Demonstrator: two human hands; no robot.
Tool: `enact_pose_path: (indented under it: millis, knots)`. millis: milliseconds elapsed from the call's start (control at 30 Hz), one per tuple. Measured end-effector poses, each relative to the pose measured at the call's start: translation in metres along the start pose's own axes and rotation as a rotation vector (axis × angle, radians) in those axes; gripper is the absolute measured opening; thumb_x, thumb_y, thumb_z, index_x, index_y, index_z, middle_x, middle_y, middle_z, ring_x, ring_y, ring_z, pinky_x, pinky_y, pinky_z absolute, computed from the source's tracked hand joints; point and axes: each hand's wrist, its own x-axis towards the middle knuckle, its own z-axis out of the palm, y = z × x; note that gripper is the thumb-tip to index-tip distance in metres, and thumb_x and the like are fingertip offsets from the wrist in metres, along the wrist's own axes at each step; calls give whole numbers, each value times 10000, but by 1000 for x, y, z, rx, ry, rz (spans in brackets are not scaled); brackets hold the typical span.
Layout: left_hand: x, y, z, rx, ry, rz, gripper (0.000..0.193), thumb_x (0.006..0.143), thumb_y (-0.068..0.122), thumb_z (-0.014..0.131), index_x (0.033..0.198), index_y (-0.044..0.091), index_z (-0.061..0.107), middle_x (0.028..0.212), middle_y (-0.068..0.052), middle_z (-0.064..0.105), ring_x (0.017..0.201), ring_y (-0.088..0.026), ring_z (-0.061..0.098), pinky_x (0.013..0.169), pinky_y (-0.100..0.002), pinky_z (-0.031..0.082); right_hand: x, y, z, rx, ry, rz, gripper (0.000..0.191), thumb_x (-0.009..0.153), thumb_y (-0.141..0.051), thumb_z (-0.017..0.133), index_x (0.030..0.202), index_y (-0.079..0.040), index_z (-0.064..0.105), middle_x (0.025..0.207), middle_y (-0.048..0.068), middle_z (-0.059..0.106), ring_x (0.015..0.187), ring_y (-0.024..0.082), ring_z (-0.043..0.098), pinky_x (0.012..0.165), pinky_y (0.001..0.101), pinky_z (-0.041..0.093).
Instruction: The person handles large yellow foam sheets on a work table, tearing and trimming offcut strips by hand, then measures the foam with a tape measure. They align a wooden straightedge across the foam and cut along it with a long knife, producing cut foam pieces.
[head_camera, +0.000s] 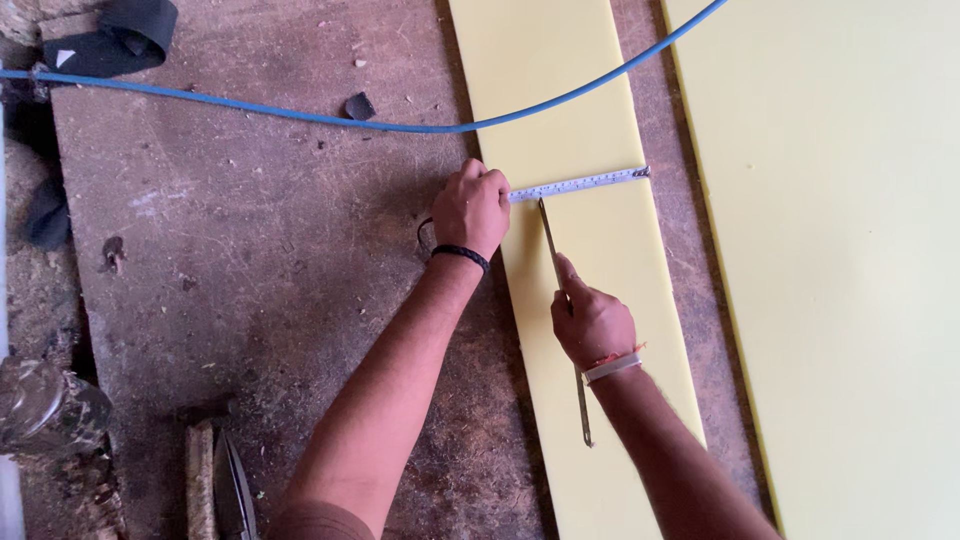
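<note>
1. Head view, looking straight down: the left hand (472, 208) is closed around a tape measure case at the left edge of a narrow yellow foam strip (590, 300), and its white tape blade (578, 184) runs across the strip to the right edge, where the end hook sits.
2. The right hand (593, 325) is closed on a long thin metal blade (560, 270). It rests on the strip, and the blade's tip points up to just under the tape.
3. The strip lies on a worn, dusty wooden floor (260, 260), with a wider yellow foam sheet (850, 260) beside it on the right, a gap of floor between them.
4. A blue hose (300, 114) crosses the floor and the top of the strip.
5. Risk, as I judge it: the tape could slip off the foam's soft edge if the left hand shifts, skewing the reading.
6. The blade tip could dig into the foam or wander, since only one hand steadies it.
7. A black strap (120, 38) lies at the top left, well clear.
</note>
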Motion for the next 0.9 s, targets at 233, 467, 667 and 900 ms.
enact_pose_path:
  millis: [233, 467, 667, 900]
  knots:
    - [4, -6, 4, 7, -58, -53, 74, 831, 166, 779, 797, 153, 715, 983, -47, 636, 913, -243, 681, 751, -393, 591, -1, -2, 1, -12, -53, 52, 529, 925, -211, 593, 1448, -285, 571, 686, 142, 708, 628, 328, 714, 659, 466, 598]
    - [2, -7, 6, -34, -21, -84, 60, 831, 171, 787, 796, 171, 739, 997, -51, 651, 906, -261, 684, 757, -405, 584, 4, -6, -1, -10, -85, 82, 527, 930, -215, 587, 1450, -301, 575, 697, 172, 694, 637, 353, 706, 678, 488, 588]
    - [4, -11, 2, -15, -56, -108, 48, 831, 166, 780, 798, 165, 744, 992, -62, 651, 900, -280, 685, 756, -407, 578, -22, 16, -7, 14, -104, 39, 508, 934, -248, 603, 1433, -344, 579, 696, 150, 719, 630, 328, 723, 673, 464, 606]
    - [-12, 1, -14, -186, -71, -12, 65, 873, 173, 750, 911, 127, 777, 991, -92, 701, 921, -309, 692, 791, -424, 557, -67, 113, -61, 477, 198, 345, 529, 960, -150, 642, 1448, -137, 440, 849, 88, 753, 649, 199, 746, 585, 353, 584]
